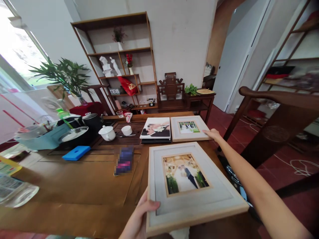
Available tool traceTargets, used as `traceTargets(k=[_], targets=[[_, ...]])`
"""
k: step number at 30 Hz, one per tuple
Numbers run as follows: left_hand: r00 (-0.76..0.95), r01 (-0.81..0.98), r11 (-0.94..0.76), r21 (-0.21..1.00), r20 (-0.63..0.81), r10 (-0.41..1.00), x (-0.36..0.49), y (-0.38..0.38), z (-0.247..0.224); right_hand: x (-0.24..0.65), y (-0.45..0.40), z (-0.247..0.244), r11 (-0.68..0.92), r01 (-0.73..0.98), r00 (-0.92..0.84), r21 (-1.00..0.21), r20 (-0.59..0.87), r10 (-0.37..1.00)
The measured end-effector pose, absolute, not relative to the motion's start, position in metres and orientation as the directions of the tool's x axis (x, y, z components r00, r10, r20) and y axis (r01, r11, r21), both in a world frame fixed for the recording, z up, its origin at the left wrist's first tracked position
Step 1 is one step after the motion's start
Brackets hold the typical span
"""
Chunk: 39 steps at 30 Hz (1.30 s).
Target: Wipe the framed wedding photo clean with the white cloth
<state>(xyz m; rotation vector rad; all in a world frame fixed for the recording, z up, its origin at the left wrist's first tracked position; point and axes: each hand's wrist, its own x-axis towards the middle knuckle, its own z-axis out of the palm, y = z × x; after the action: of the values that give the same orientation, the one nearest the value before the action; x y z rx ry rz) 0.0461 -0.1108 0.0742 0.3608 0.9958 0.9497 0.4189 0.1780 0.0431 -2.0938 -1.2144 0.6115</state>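
Note:
My left hand (144,212) grips the left edge of a large pale-wood picture frame (224,196), thumb on its front and the other fingers mostly hidden underneath. The frame is tilted up toward me near the table's front right and holds a wedding photo (185,174). My right hand (213,134) is closed on the right edge of a second picture frame (174,127), which lies at the table's far right side with a smaller couple photo in it. Left of that frame, a white-topped photo album or panel (156,127) rests on a dark flat item (156,140).
On the wooden table (99,186) are a blue box (76,153), a blurred dark packet (124,161), a white lidded cup (107,132), a white bowl (127,130), a dark pan (73,135) and a plastic container (17,191). A wooden chair (276,129) stands at right.

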Motion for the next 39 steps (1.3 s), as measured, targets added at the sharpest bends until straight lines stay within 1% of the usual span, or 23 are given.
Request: traceTargets(k=[4, 6, 8, 11, 14, 16, 17, 18, 20, 22, 24, 27, 30, 32, 36, 39], targets=[[0.261, -0.484, 0.598, 0.638, -0.547, 0.795, 0.057, -0.102, 0.072, 0.425, 0.181, 0.036, -0.425, 0.576, 0.513, -0.699, -0.096, 0.853], [0.295, -0.453, 0.619, 0.641, -0.547, 0.783, 0.062, -0.095, 0.073, 0.432, 0.178, 0.043, -0.427, 0.573, 0.543, -0.699, -0.066, 0.837], [0.316, -0.432, 0.624, 0.651, -0.539, 0.781, 0.067, -0.087, 0.073, 0.439, 0.172, 0.057, -0.410, 0.581, 0.573, -0.703, -0.004, 0.819], [0.357, -0.413, 0.633, 0.654, -0.523, 0.774, 0.076, -0.069, 0.074, 0.450, 0.157, 0.088, -0.348, 0.621, 0.605, -0.703, 0.147, 0.782], [0.418, -0.385, 0.652, 0.653, -0.507, 0.754, 0.088, -0.045, 0.073, 0.460, 0.135, 0.124, -0.251, 0.683, 0.603, -0.686, 0.336, 0.724], [0.440, -0.360, 0.662, 0.658, -0.506, 0.742, 0.098, -0.026, 0.072, 0.467, 0.120, 0.145, -0.172, 0.734, 0.583, -0.657, 0.479, 0.656], [0.450, -0.353, 0.656, 0.667, -0.493, 0.744, 0.103, -0.017, 0.071, 0.472, 0.112, 0.155, -0.143, 0.748, 0.576, -0.648, 0.527, 0.625], [0.468, -0.350, 0.650, 0.674, -0.476, 0.745, 0.108, -0.008, 0.070, 0.476, 0.105, 0.162, -0.104, 0.752, 0.578, -0.651, 0.576, 0.579], [0.493, -0.375, 0.624, 0.686, -0.423, 0.761, 0.117, 0.008, 0.068, 0.484, 0.091, 0.174, -0.019, 0.720, 0.615, -0.694, 0.625, 0.480], [0.539, -0.391, 0.602, 0.696, -0.357, 0.763, 0.125, 0.021, 0.067, 0.489, 0.079, 0.181, 0.104, 0.628, 0.685, -0.771, 0.611, 0.398], [0.560, -0.399, 0.584, 0.707, -0.316, 0.766, 0.133, 0.032, 0.067, 0.492, 0.068, 0.185, 0.232, 0.502, 0.745, -0.833, 0.553, 0.373], [0.533, -0.381, 0.586, 0.715, -0.347, 0.771, 0.142, 0.048, 0.068, 0.492, 0.054, 0.187, 0.366, 0.340, 0.796, -0.866, 0.473, 0.379], [0.461, -0.345, 0.615, 0.709, -0.443, 0.769, 0.150, 0.066, 0.068, 0.491, 0.042, 0.185, 0.422, 0.235, 0.821, -0.876, 0.411, 0.397], [0.428, -0.355, 0.631, 0.690, -0.480, 0.766, 0.155, 0.079, 0.065, 0.490, 0.036, 0.183, 0.444, 0.205, 0.824, -0.872, 0.398, 0.403], [0.316, -0.474, 0.608, 0.637, -0.521, 0.793, 0.163, 0.107, 0.054, 0.491, 0.024, 0.178, 0.446, 0.224, 0.819, -0.866, 0.415, 0.395], [0.243, -0.538, 0.563, 0.628, -0.524, 0.816, 0.167, 0.124, 0.045, 0.493, 0.017, 0.174, 0.428, 0.245, 0.821, -0.870, 0.421, 0.386]])
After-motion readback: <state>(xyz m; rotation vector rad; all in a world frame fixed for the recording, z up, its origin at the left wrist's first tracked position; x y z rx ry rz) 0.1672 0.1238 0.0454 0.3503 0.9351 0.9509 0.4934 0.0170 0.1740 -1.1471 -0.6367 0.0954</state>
